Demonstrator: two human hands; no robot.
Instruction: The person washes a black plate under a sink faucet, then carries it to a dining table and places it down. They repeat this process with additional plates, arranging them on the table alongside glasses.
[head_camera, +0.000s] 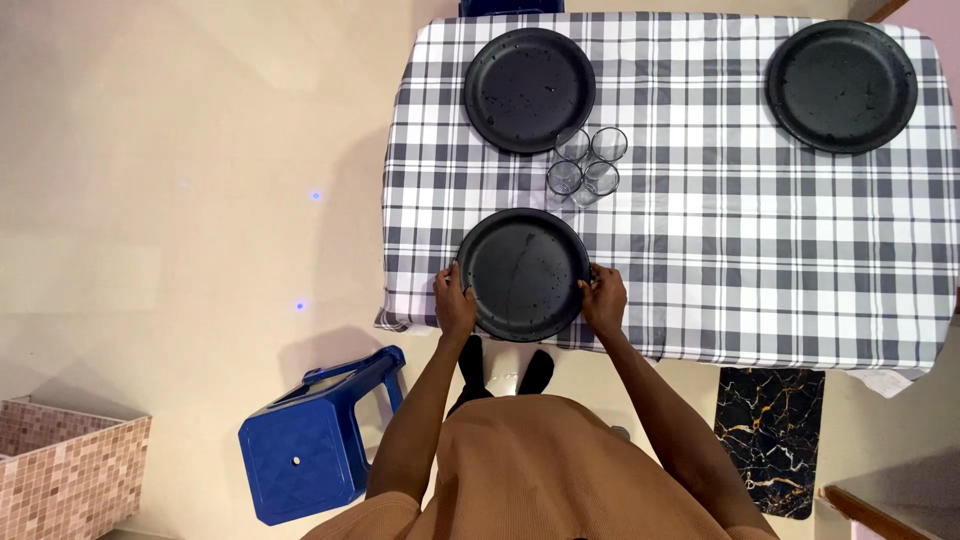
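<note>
Both arms extended; left hand, right hand grip black plate.

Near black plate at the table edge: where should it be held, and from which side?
Take the near plate by its raised rim at two opposite points, coming in from the near table edge. It lies flat on the checked tablecloth, so only the rim gives the fingers purchase. The left hand and right hand already sit there. Probably avoid the far side: four glasses stand close.
</note>
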